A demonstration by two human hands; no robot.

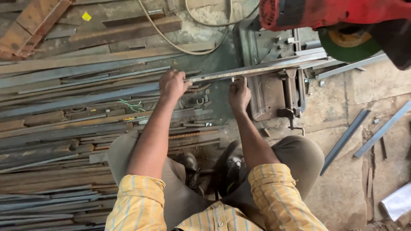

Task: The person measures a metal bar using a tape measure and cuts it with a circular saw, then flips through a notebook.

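Two hands on one long steel strip (257, 70), as I read it from here. Far left: a heap of steel bars (64, 128), flat and angled, dull grey with rust-brown patches, lying roughly parallel on the ground. Left hand (173, 84): fingers curled tight around the strip's near end. Right hand (239, 95): fingers pinched up against the strip's underside; I cannot tell what small thing, if any, sits between them. The strip itself: thin, straight, scuffed, running rightwards onto the bed of a cut-off saw (274, 92), a worn grey-brown metal base with a clamp. Above it, the red saw housing (325, 13) and green disc (346, 42) stand lifted clear. My judgement: strip placed and being lined up, not yet cut. Right: bare concrete floor (342, 188), two loose grey bars (364, 132).
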